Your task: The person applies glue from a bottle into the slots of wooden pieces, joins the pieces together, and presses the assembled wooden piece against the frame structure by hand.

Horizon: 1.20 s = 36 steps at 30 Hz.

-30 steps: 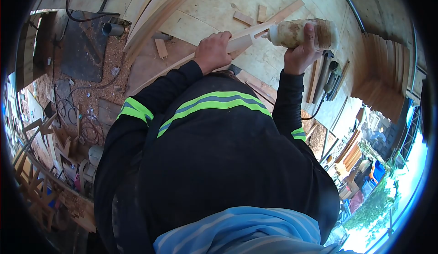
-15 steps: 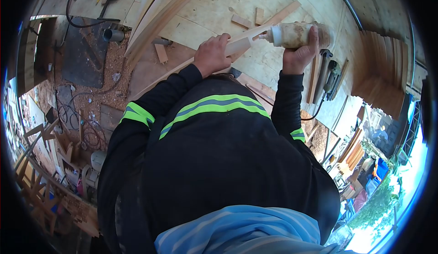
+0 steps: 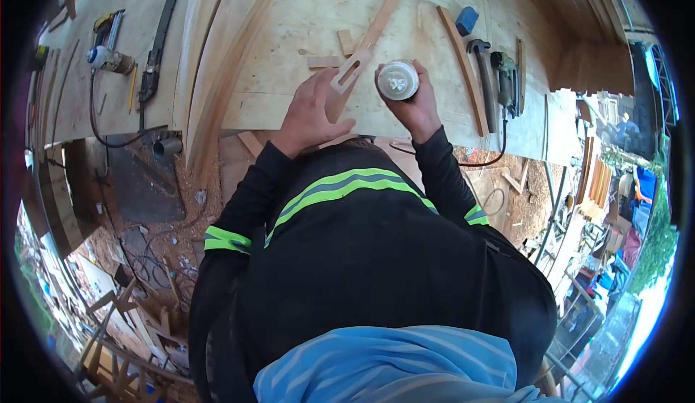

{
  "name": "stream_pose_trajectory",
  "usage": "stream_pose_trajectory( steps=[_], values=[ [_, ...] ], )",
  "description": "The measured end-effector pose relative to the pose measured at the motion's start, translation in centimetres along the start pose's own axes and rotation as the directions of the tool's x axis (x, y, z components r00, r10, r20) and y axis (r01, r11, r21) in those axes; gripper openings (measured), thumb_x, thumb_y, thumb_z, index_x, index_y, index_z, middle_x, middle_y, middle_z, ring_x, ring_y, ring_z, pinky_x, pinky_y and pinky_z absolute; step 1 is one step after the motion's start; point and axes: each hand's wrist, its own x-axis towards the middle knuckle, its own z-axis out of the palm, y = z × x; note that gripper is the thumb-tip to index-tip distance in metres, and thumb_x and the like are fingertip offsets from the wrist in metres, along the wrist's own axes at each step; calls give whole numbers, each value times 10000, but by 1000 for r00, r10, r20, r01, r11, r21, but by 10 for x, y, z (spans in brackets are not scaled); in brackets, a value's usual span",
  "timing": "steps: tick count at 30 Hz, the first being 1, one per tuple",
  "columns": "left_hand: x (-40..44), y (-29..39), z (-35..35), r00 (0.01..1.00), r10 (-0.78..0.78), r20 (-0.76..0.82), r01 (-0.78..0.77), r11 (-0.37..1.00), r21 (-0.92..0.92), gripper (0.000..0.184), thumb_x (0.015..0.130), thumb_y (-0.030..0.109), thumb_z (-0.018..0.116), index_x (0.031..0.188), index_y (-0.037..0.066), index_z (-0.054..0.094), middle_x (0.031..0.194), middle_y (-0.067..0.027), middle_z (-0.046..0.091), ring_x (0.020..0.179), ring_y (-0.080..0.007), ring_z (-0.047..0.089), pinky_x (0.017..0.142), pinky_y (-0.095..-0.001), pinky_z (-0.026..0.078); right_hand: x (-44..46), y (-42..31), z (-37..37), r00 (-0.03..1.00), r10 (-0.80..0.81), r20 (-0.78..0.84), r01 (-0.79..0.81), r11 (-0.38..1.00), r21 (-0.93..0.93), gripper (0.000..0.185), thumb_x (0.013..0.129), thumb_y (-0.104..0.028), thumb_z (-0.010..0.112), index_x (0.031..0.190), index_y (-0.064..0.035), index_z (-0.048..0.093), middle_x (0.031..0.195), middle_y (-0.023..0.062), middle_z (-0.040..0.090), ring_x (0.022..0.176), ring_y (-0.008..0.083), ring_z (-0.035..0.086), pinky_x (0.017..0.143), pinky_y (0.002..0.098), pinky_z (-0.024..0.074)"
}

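Note:
My right hand (image 3: 418,109) is wrapped round a glue bottle (image 3: 398,80), whose round white top with thick white smears faces the camera. Just to the left, a wooden piece with a long slot (image 3: 350,72) points up from the bench, crossing over another wood strip (image 3: 384,17). My left hand (image 3: 310,116) is beside the slotted piece, fingertips close to its edge and thumb spread away. Whether those fingers touch it I cannot tell. Two small wood blocks, one of them a flat block (image 3: 323,62), lie beyond my left hand.
Long curved boards (image 3: 211,77) lie on the left of the plywood bench (image 3: 282,34). To the right are a wood batten (image 3: 463,70), a hammer (image 3: 483,77), a blue block (image 3: 467,20) and a green power tool (image 3: 504,77) with a hose. Another spray-like tool (image 3: 110,59) sits far left.
The bottle has gone from lying sideways with its nozzle at the slotted wood to upright, nearer my body. My left hand has loosened from the wood and spread its fingers. The view has shifted.

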Motion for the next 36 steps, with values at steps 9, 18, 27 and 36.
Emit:
stream_pose_trajectory(
  steps=[9, 18, 27, 36],
  values=[
    [92, 82, 25, 836, 536, 115, -454, 795, -402, 803, 613, 220, 986, 1304, 79, 603, 1308, -157, 658, 1301, -326, 600, 1094, -441, 483, -67, -2, 10, 935, 314, 167, -273, 935, -227, 534, 1048, -577, 486, 1235, -100, 635, 1133, 93, 721, 998, 242, 713, 876, 348, 591],
    [125, 118, 78, 996, -79, -51, 46, 887, -459, 545, 676, 122, 926, 1132, 44, 639, 998, -73, 733, 921, -171, 717, 848, -330, 578, -3, -196, -22, 939, -251, 235, 172, -250, -953, 632, 984, -595, 574, 971, 22, 708, 815, 147, 728, 839, 266, 711, 785, 387, 539],
    [124, 151, 118, 938, -262, -225, 254, 965, -65, 562, 646, 201, 908, 1115, 32, 649, 985, -158, 726, 932, -295, 739, 824, -396, 583, 176, -334, 6, 645, -691, 325, -164, -541, -825, 990, 825, -639, 726, 1465, 23, 362, 1267, 376, 593, 1271, 515, 555, 1011, 490, 520],
    [120, 185, 121, 895, -330, -301, 382, 915, 131, 540, 606, 202, 860, 1089, 54, 670, 974, -159, 694, 925, -361, 685, 790, -456, 560, 122, -341, 55, 840, -271, 470, 413, -244, -877, 662, 850, -233, 675, 1452, -33, 484, 1376, 245, 589, 1111, 336, 662, 941, 394, 540]
  ],
)
